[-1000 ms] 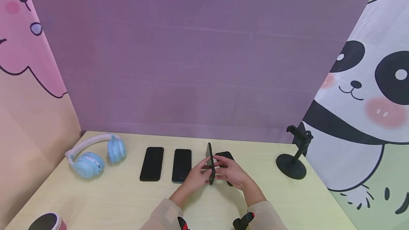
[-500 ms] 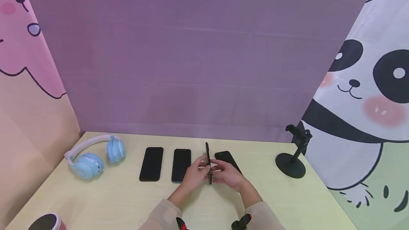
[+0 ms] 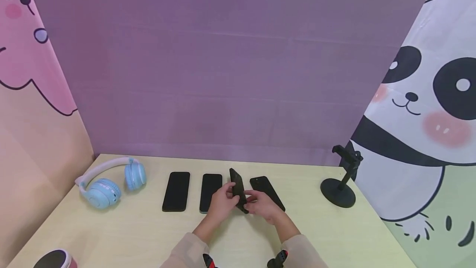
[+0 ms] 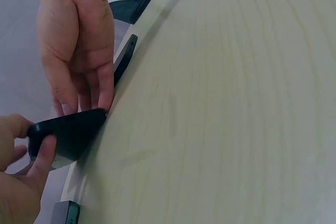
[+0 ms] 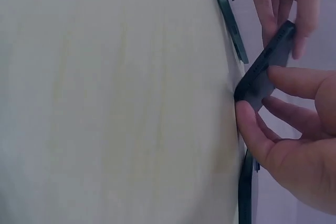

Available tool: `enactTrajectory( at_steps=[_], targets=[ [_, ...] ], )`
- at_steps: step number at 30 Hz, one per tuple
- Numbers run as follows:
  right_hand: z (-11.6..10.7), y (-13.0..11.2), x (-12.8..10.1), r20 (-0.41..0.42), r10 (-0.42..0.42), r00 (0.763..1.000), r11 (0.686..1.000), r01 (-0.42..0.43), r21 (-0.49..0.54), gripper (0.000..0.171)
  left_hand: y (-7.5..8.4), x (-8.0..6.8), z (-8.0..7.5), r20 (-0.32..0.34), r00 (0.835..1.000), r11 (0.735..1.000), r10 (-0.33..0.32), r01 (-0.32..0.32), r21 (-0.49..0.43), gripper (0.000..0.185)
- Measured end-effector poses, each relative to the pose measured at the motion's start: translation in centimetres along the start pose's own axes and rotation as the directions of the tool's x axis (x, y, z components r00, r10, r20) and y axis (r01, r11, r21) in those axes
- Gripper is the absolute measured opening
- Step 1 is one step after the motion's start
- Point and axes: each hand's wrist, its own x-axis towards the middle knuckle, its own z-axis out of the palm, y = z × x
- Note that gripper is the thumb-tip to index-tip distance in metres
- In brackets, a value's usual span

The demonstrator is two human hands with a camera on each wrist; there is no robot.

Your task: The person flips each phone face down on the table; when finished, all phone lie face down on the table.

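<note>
Both hands hold a black smartphone [image 3: 239,189] tilted on its long edge, close over the table. My left hand [image 3: 222,204] pinches its left side. In the left wrist view, the left thumb [image 4: 44,156] lies against one face of the phone. On the lower right edge, my right hand [image 3: 264,206] grips with thumb and fingers, the right thumb [image 5: 252,124] near the table. Two more black phones lie flat to the left, a nearer one [image 3: 211,192] and a farther one [image 3: 176,191]. Another phone [image 3: 267,192] lies slanted just beyond the right hand.
Blue and white headphones [image 3: 102,191] rest at the table's left. A black stand [image 3: 340,191] with a round base is at the right. A round container with a dark top [image 3: 52,258] sits at the front left corner. A purple backdrop [image 3: 230,73] rises behind the table [image 3: 141,235].
The held phone has shifted left and turned from edge-on so that a broad dark face shows. Both hands moved slightly left with it, uncovering the slanted phone on the right.
</note>
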Motion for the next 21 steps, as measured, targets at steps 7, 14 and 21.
enactTrajectory(
  at_steps=[7, 14, 21],
  targets=[
    [0.1, 0.3, -0.2, -0.063, 0.003, 0.998, 0.983, -0.015, -0.182, 0.048, -0.2, -0.5, -0.1, -0.035, 0.999, 0.987, 0.003, 0.003, 0.164, 0.036],
    [0.2, 0.0, -0.3, -0.090, -0.023, 0.996, 0.951, -0.006, -0.308, 0.047, -0.1, -0.6, 0.7, -0.078, 0.997, 0.956, 0.000, 0.023, 0.294, 0.036],
    [0.0, 0.0, -0.1, -0.101, -0.005, 0.995, 0.932, -0.032, -0.361, 0.050, 0.0, -0.4, 1.0, -0.059, 0.998, 0.941, -0.033, 0.051, 0.334, 0.037]
  ],
)
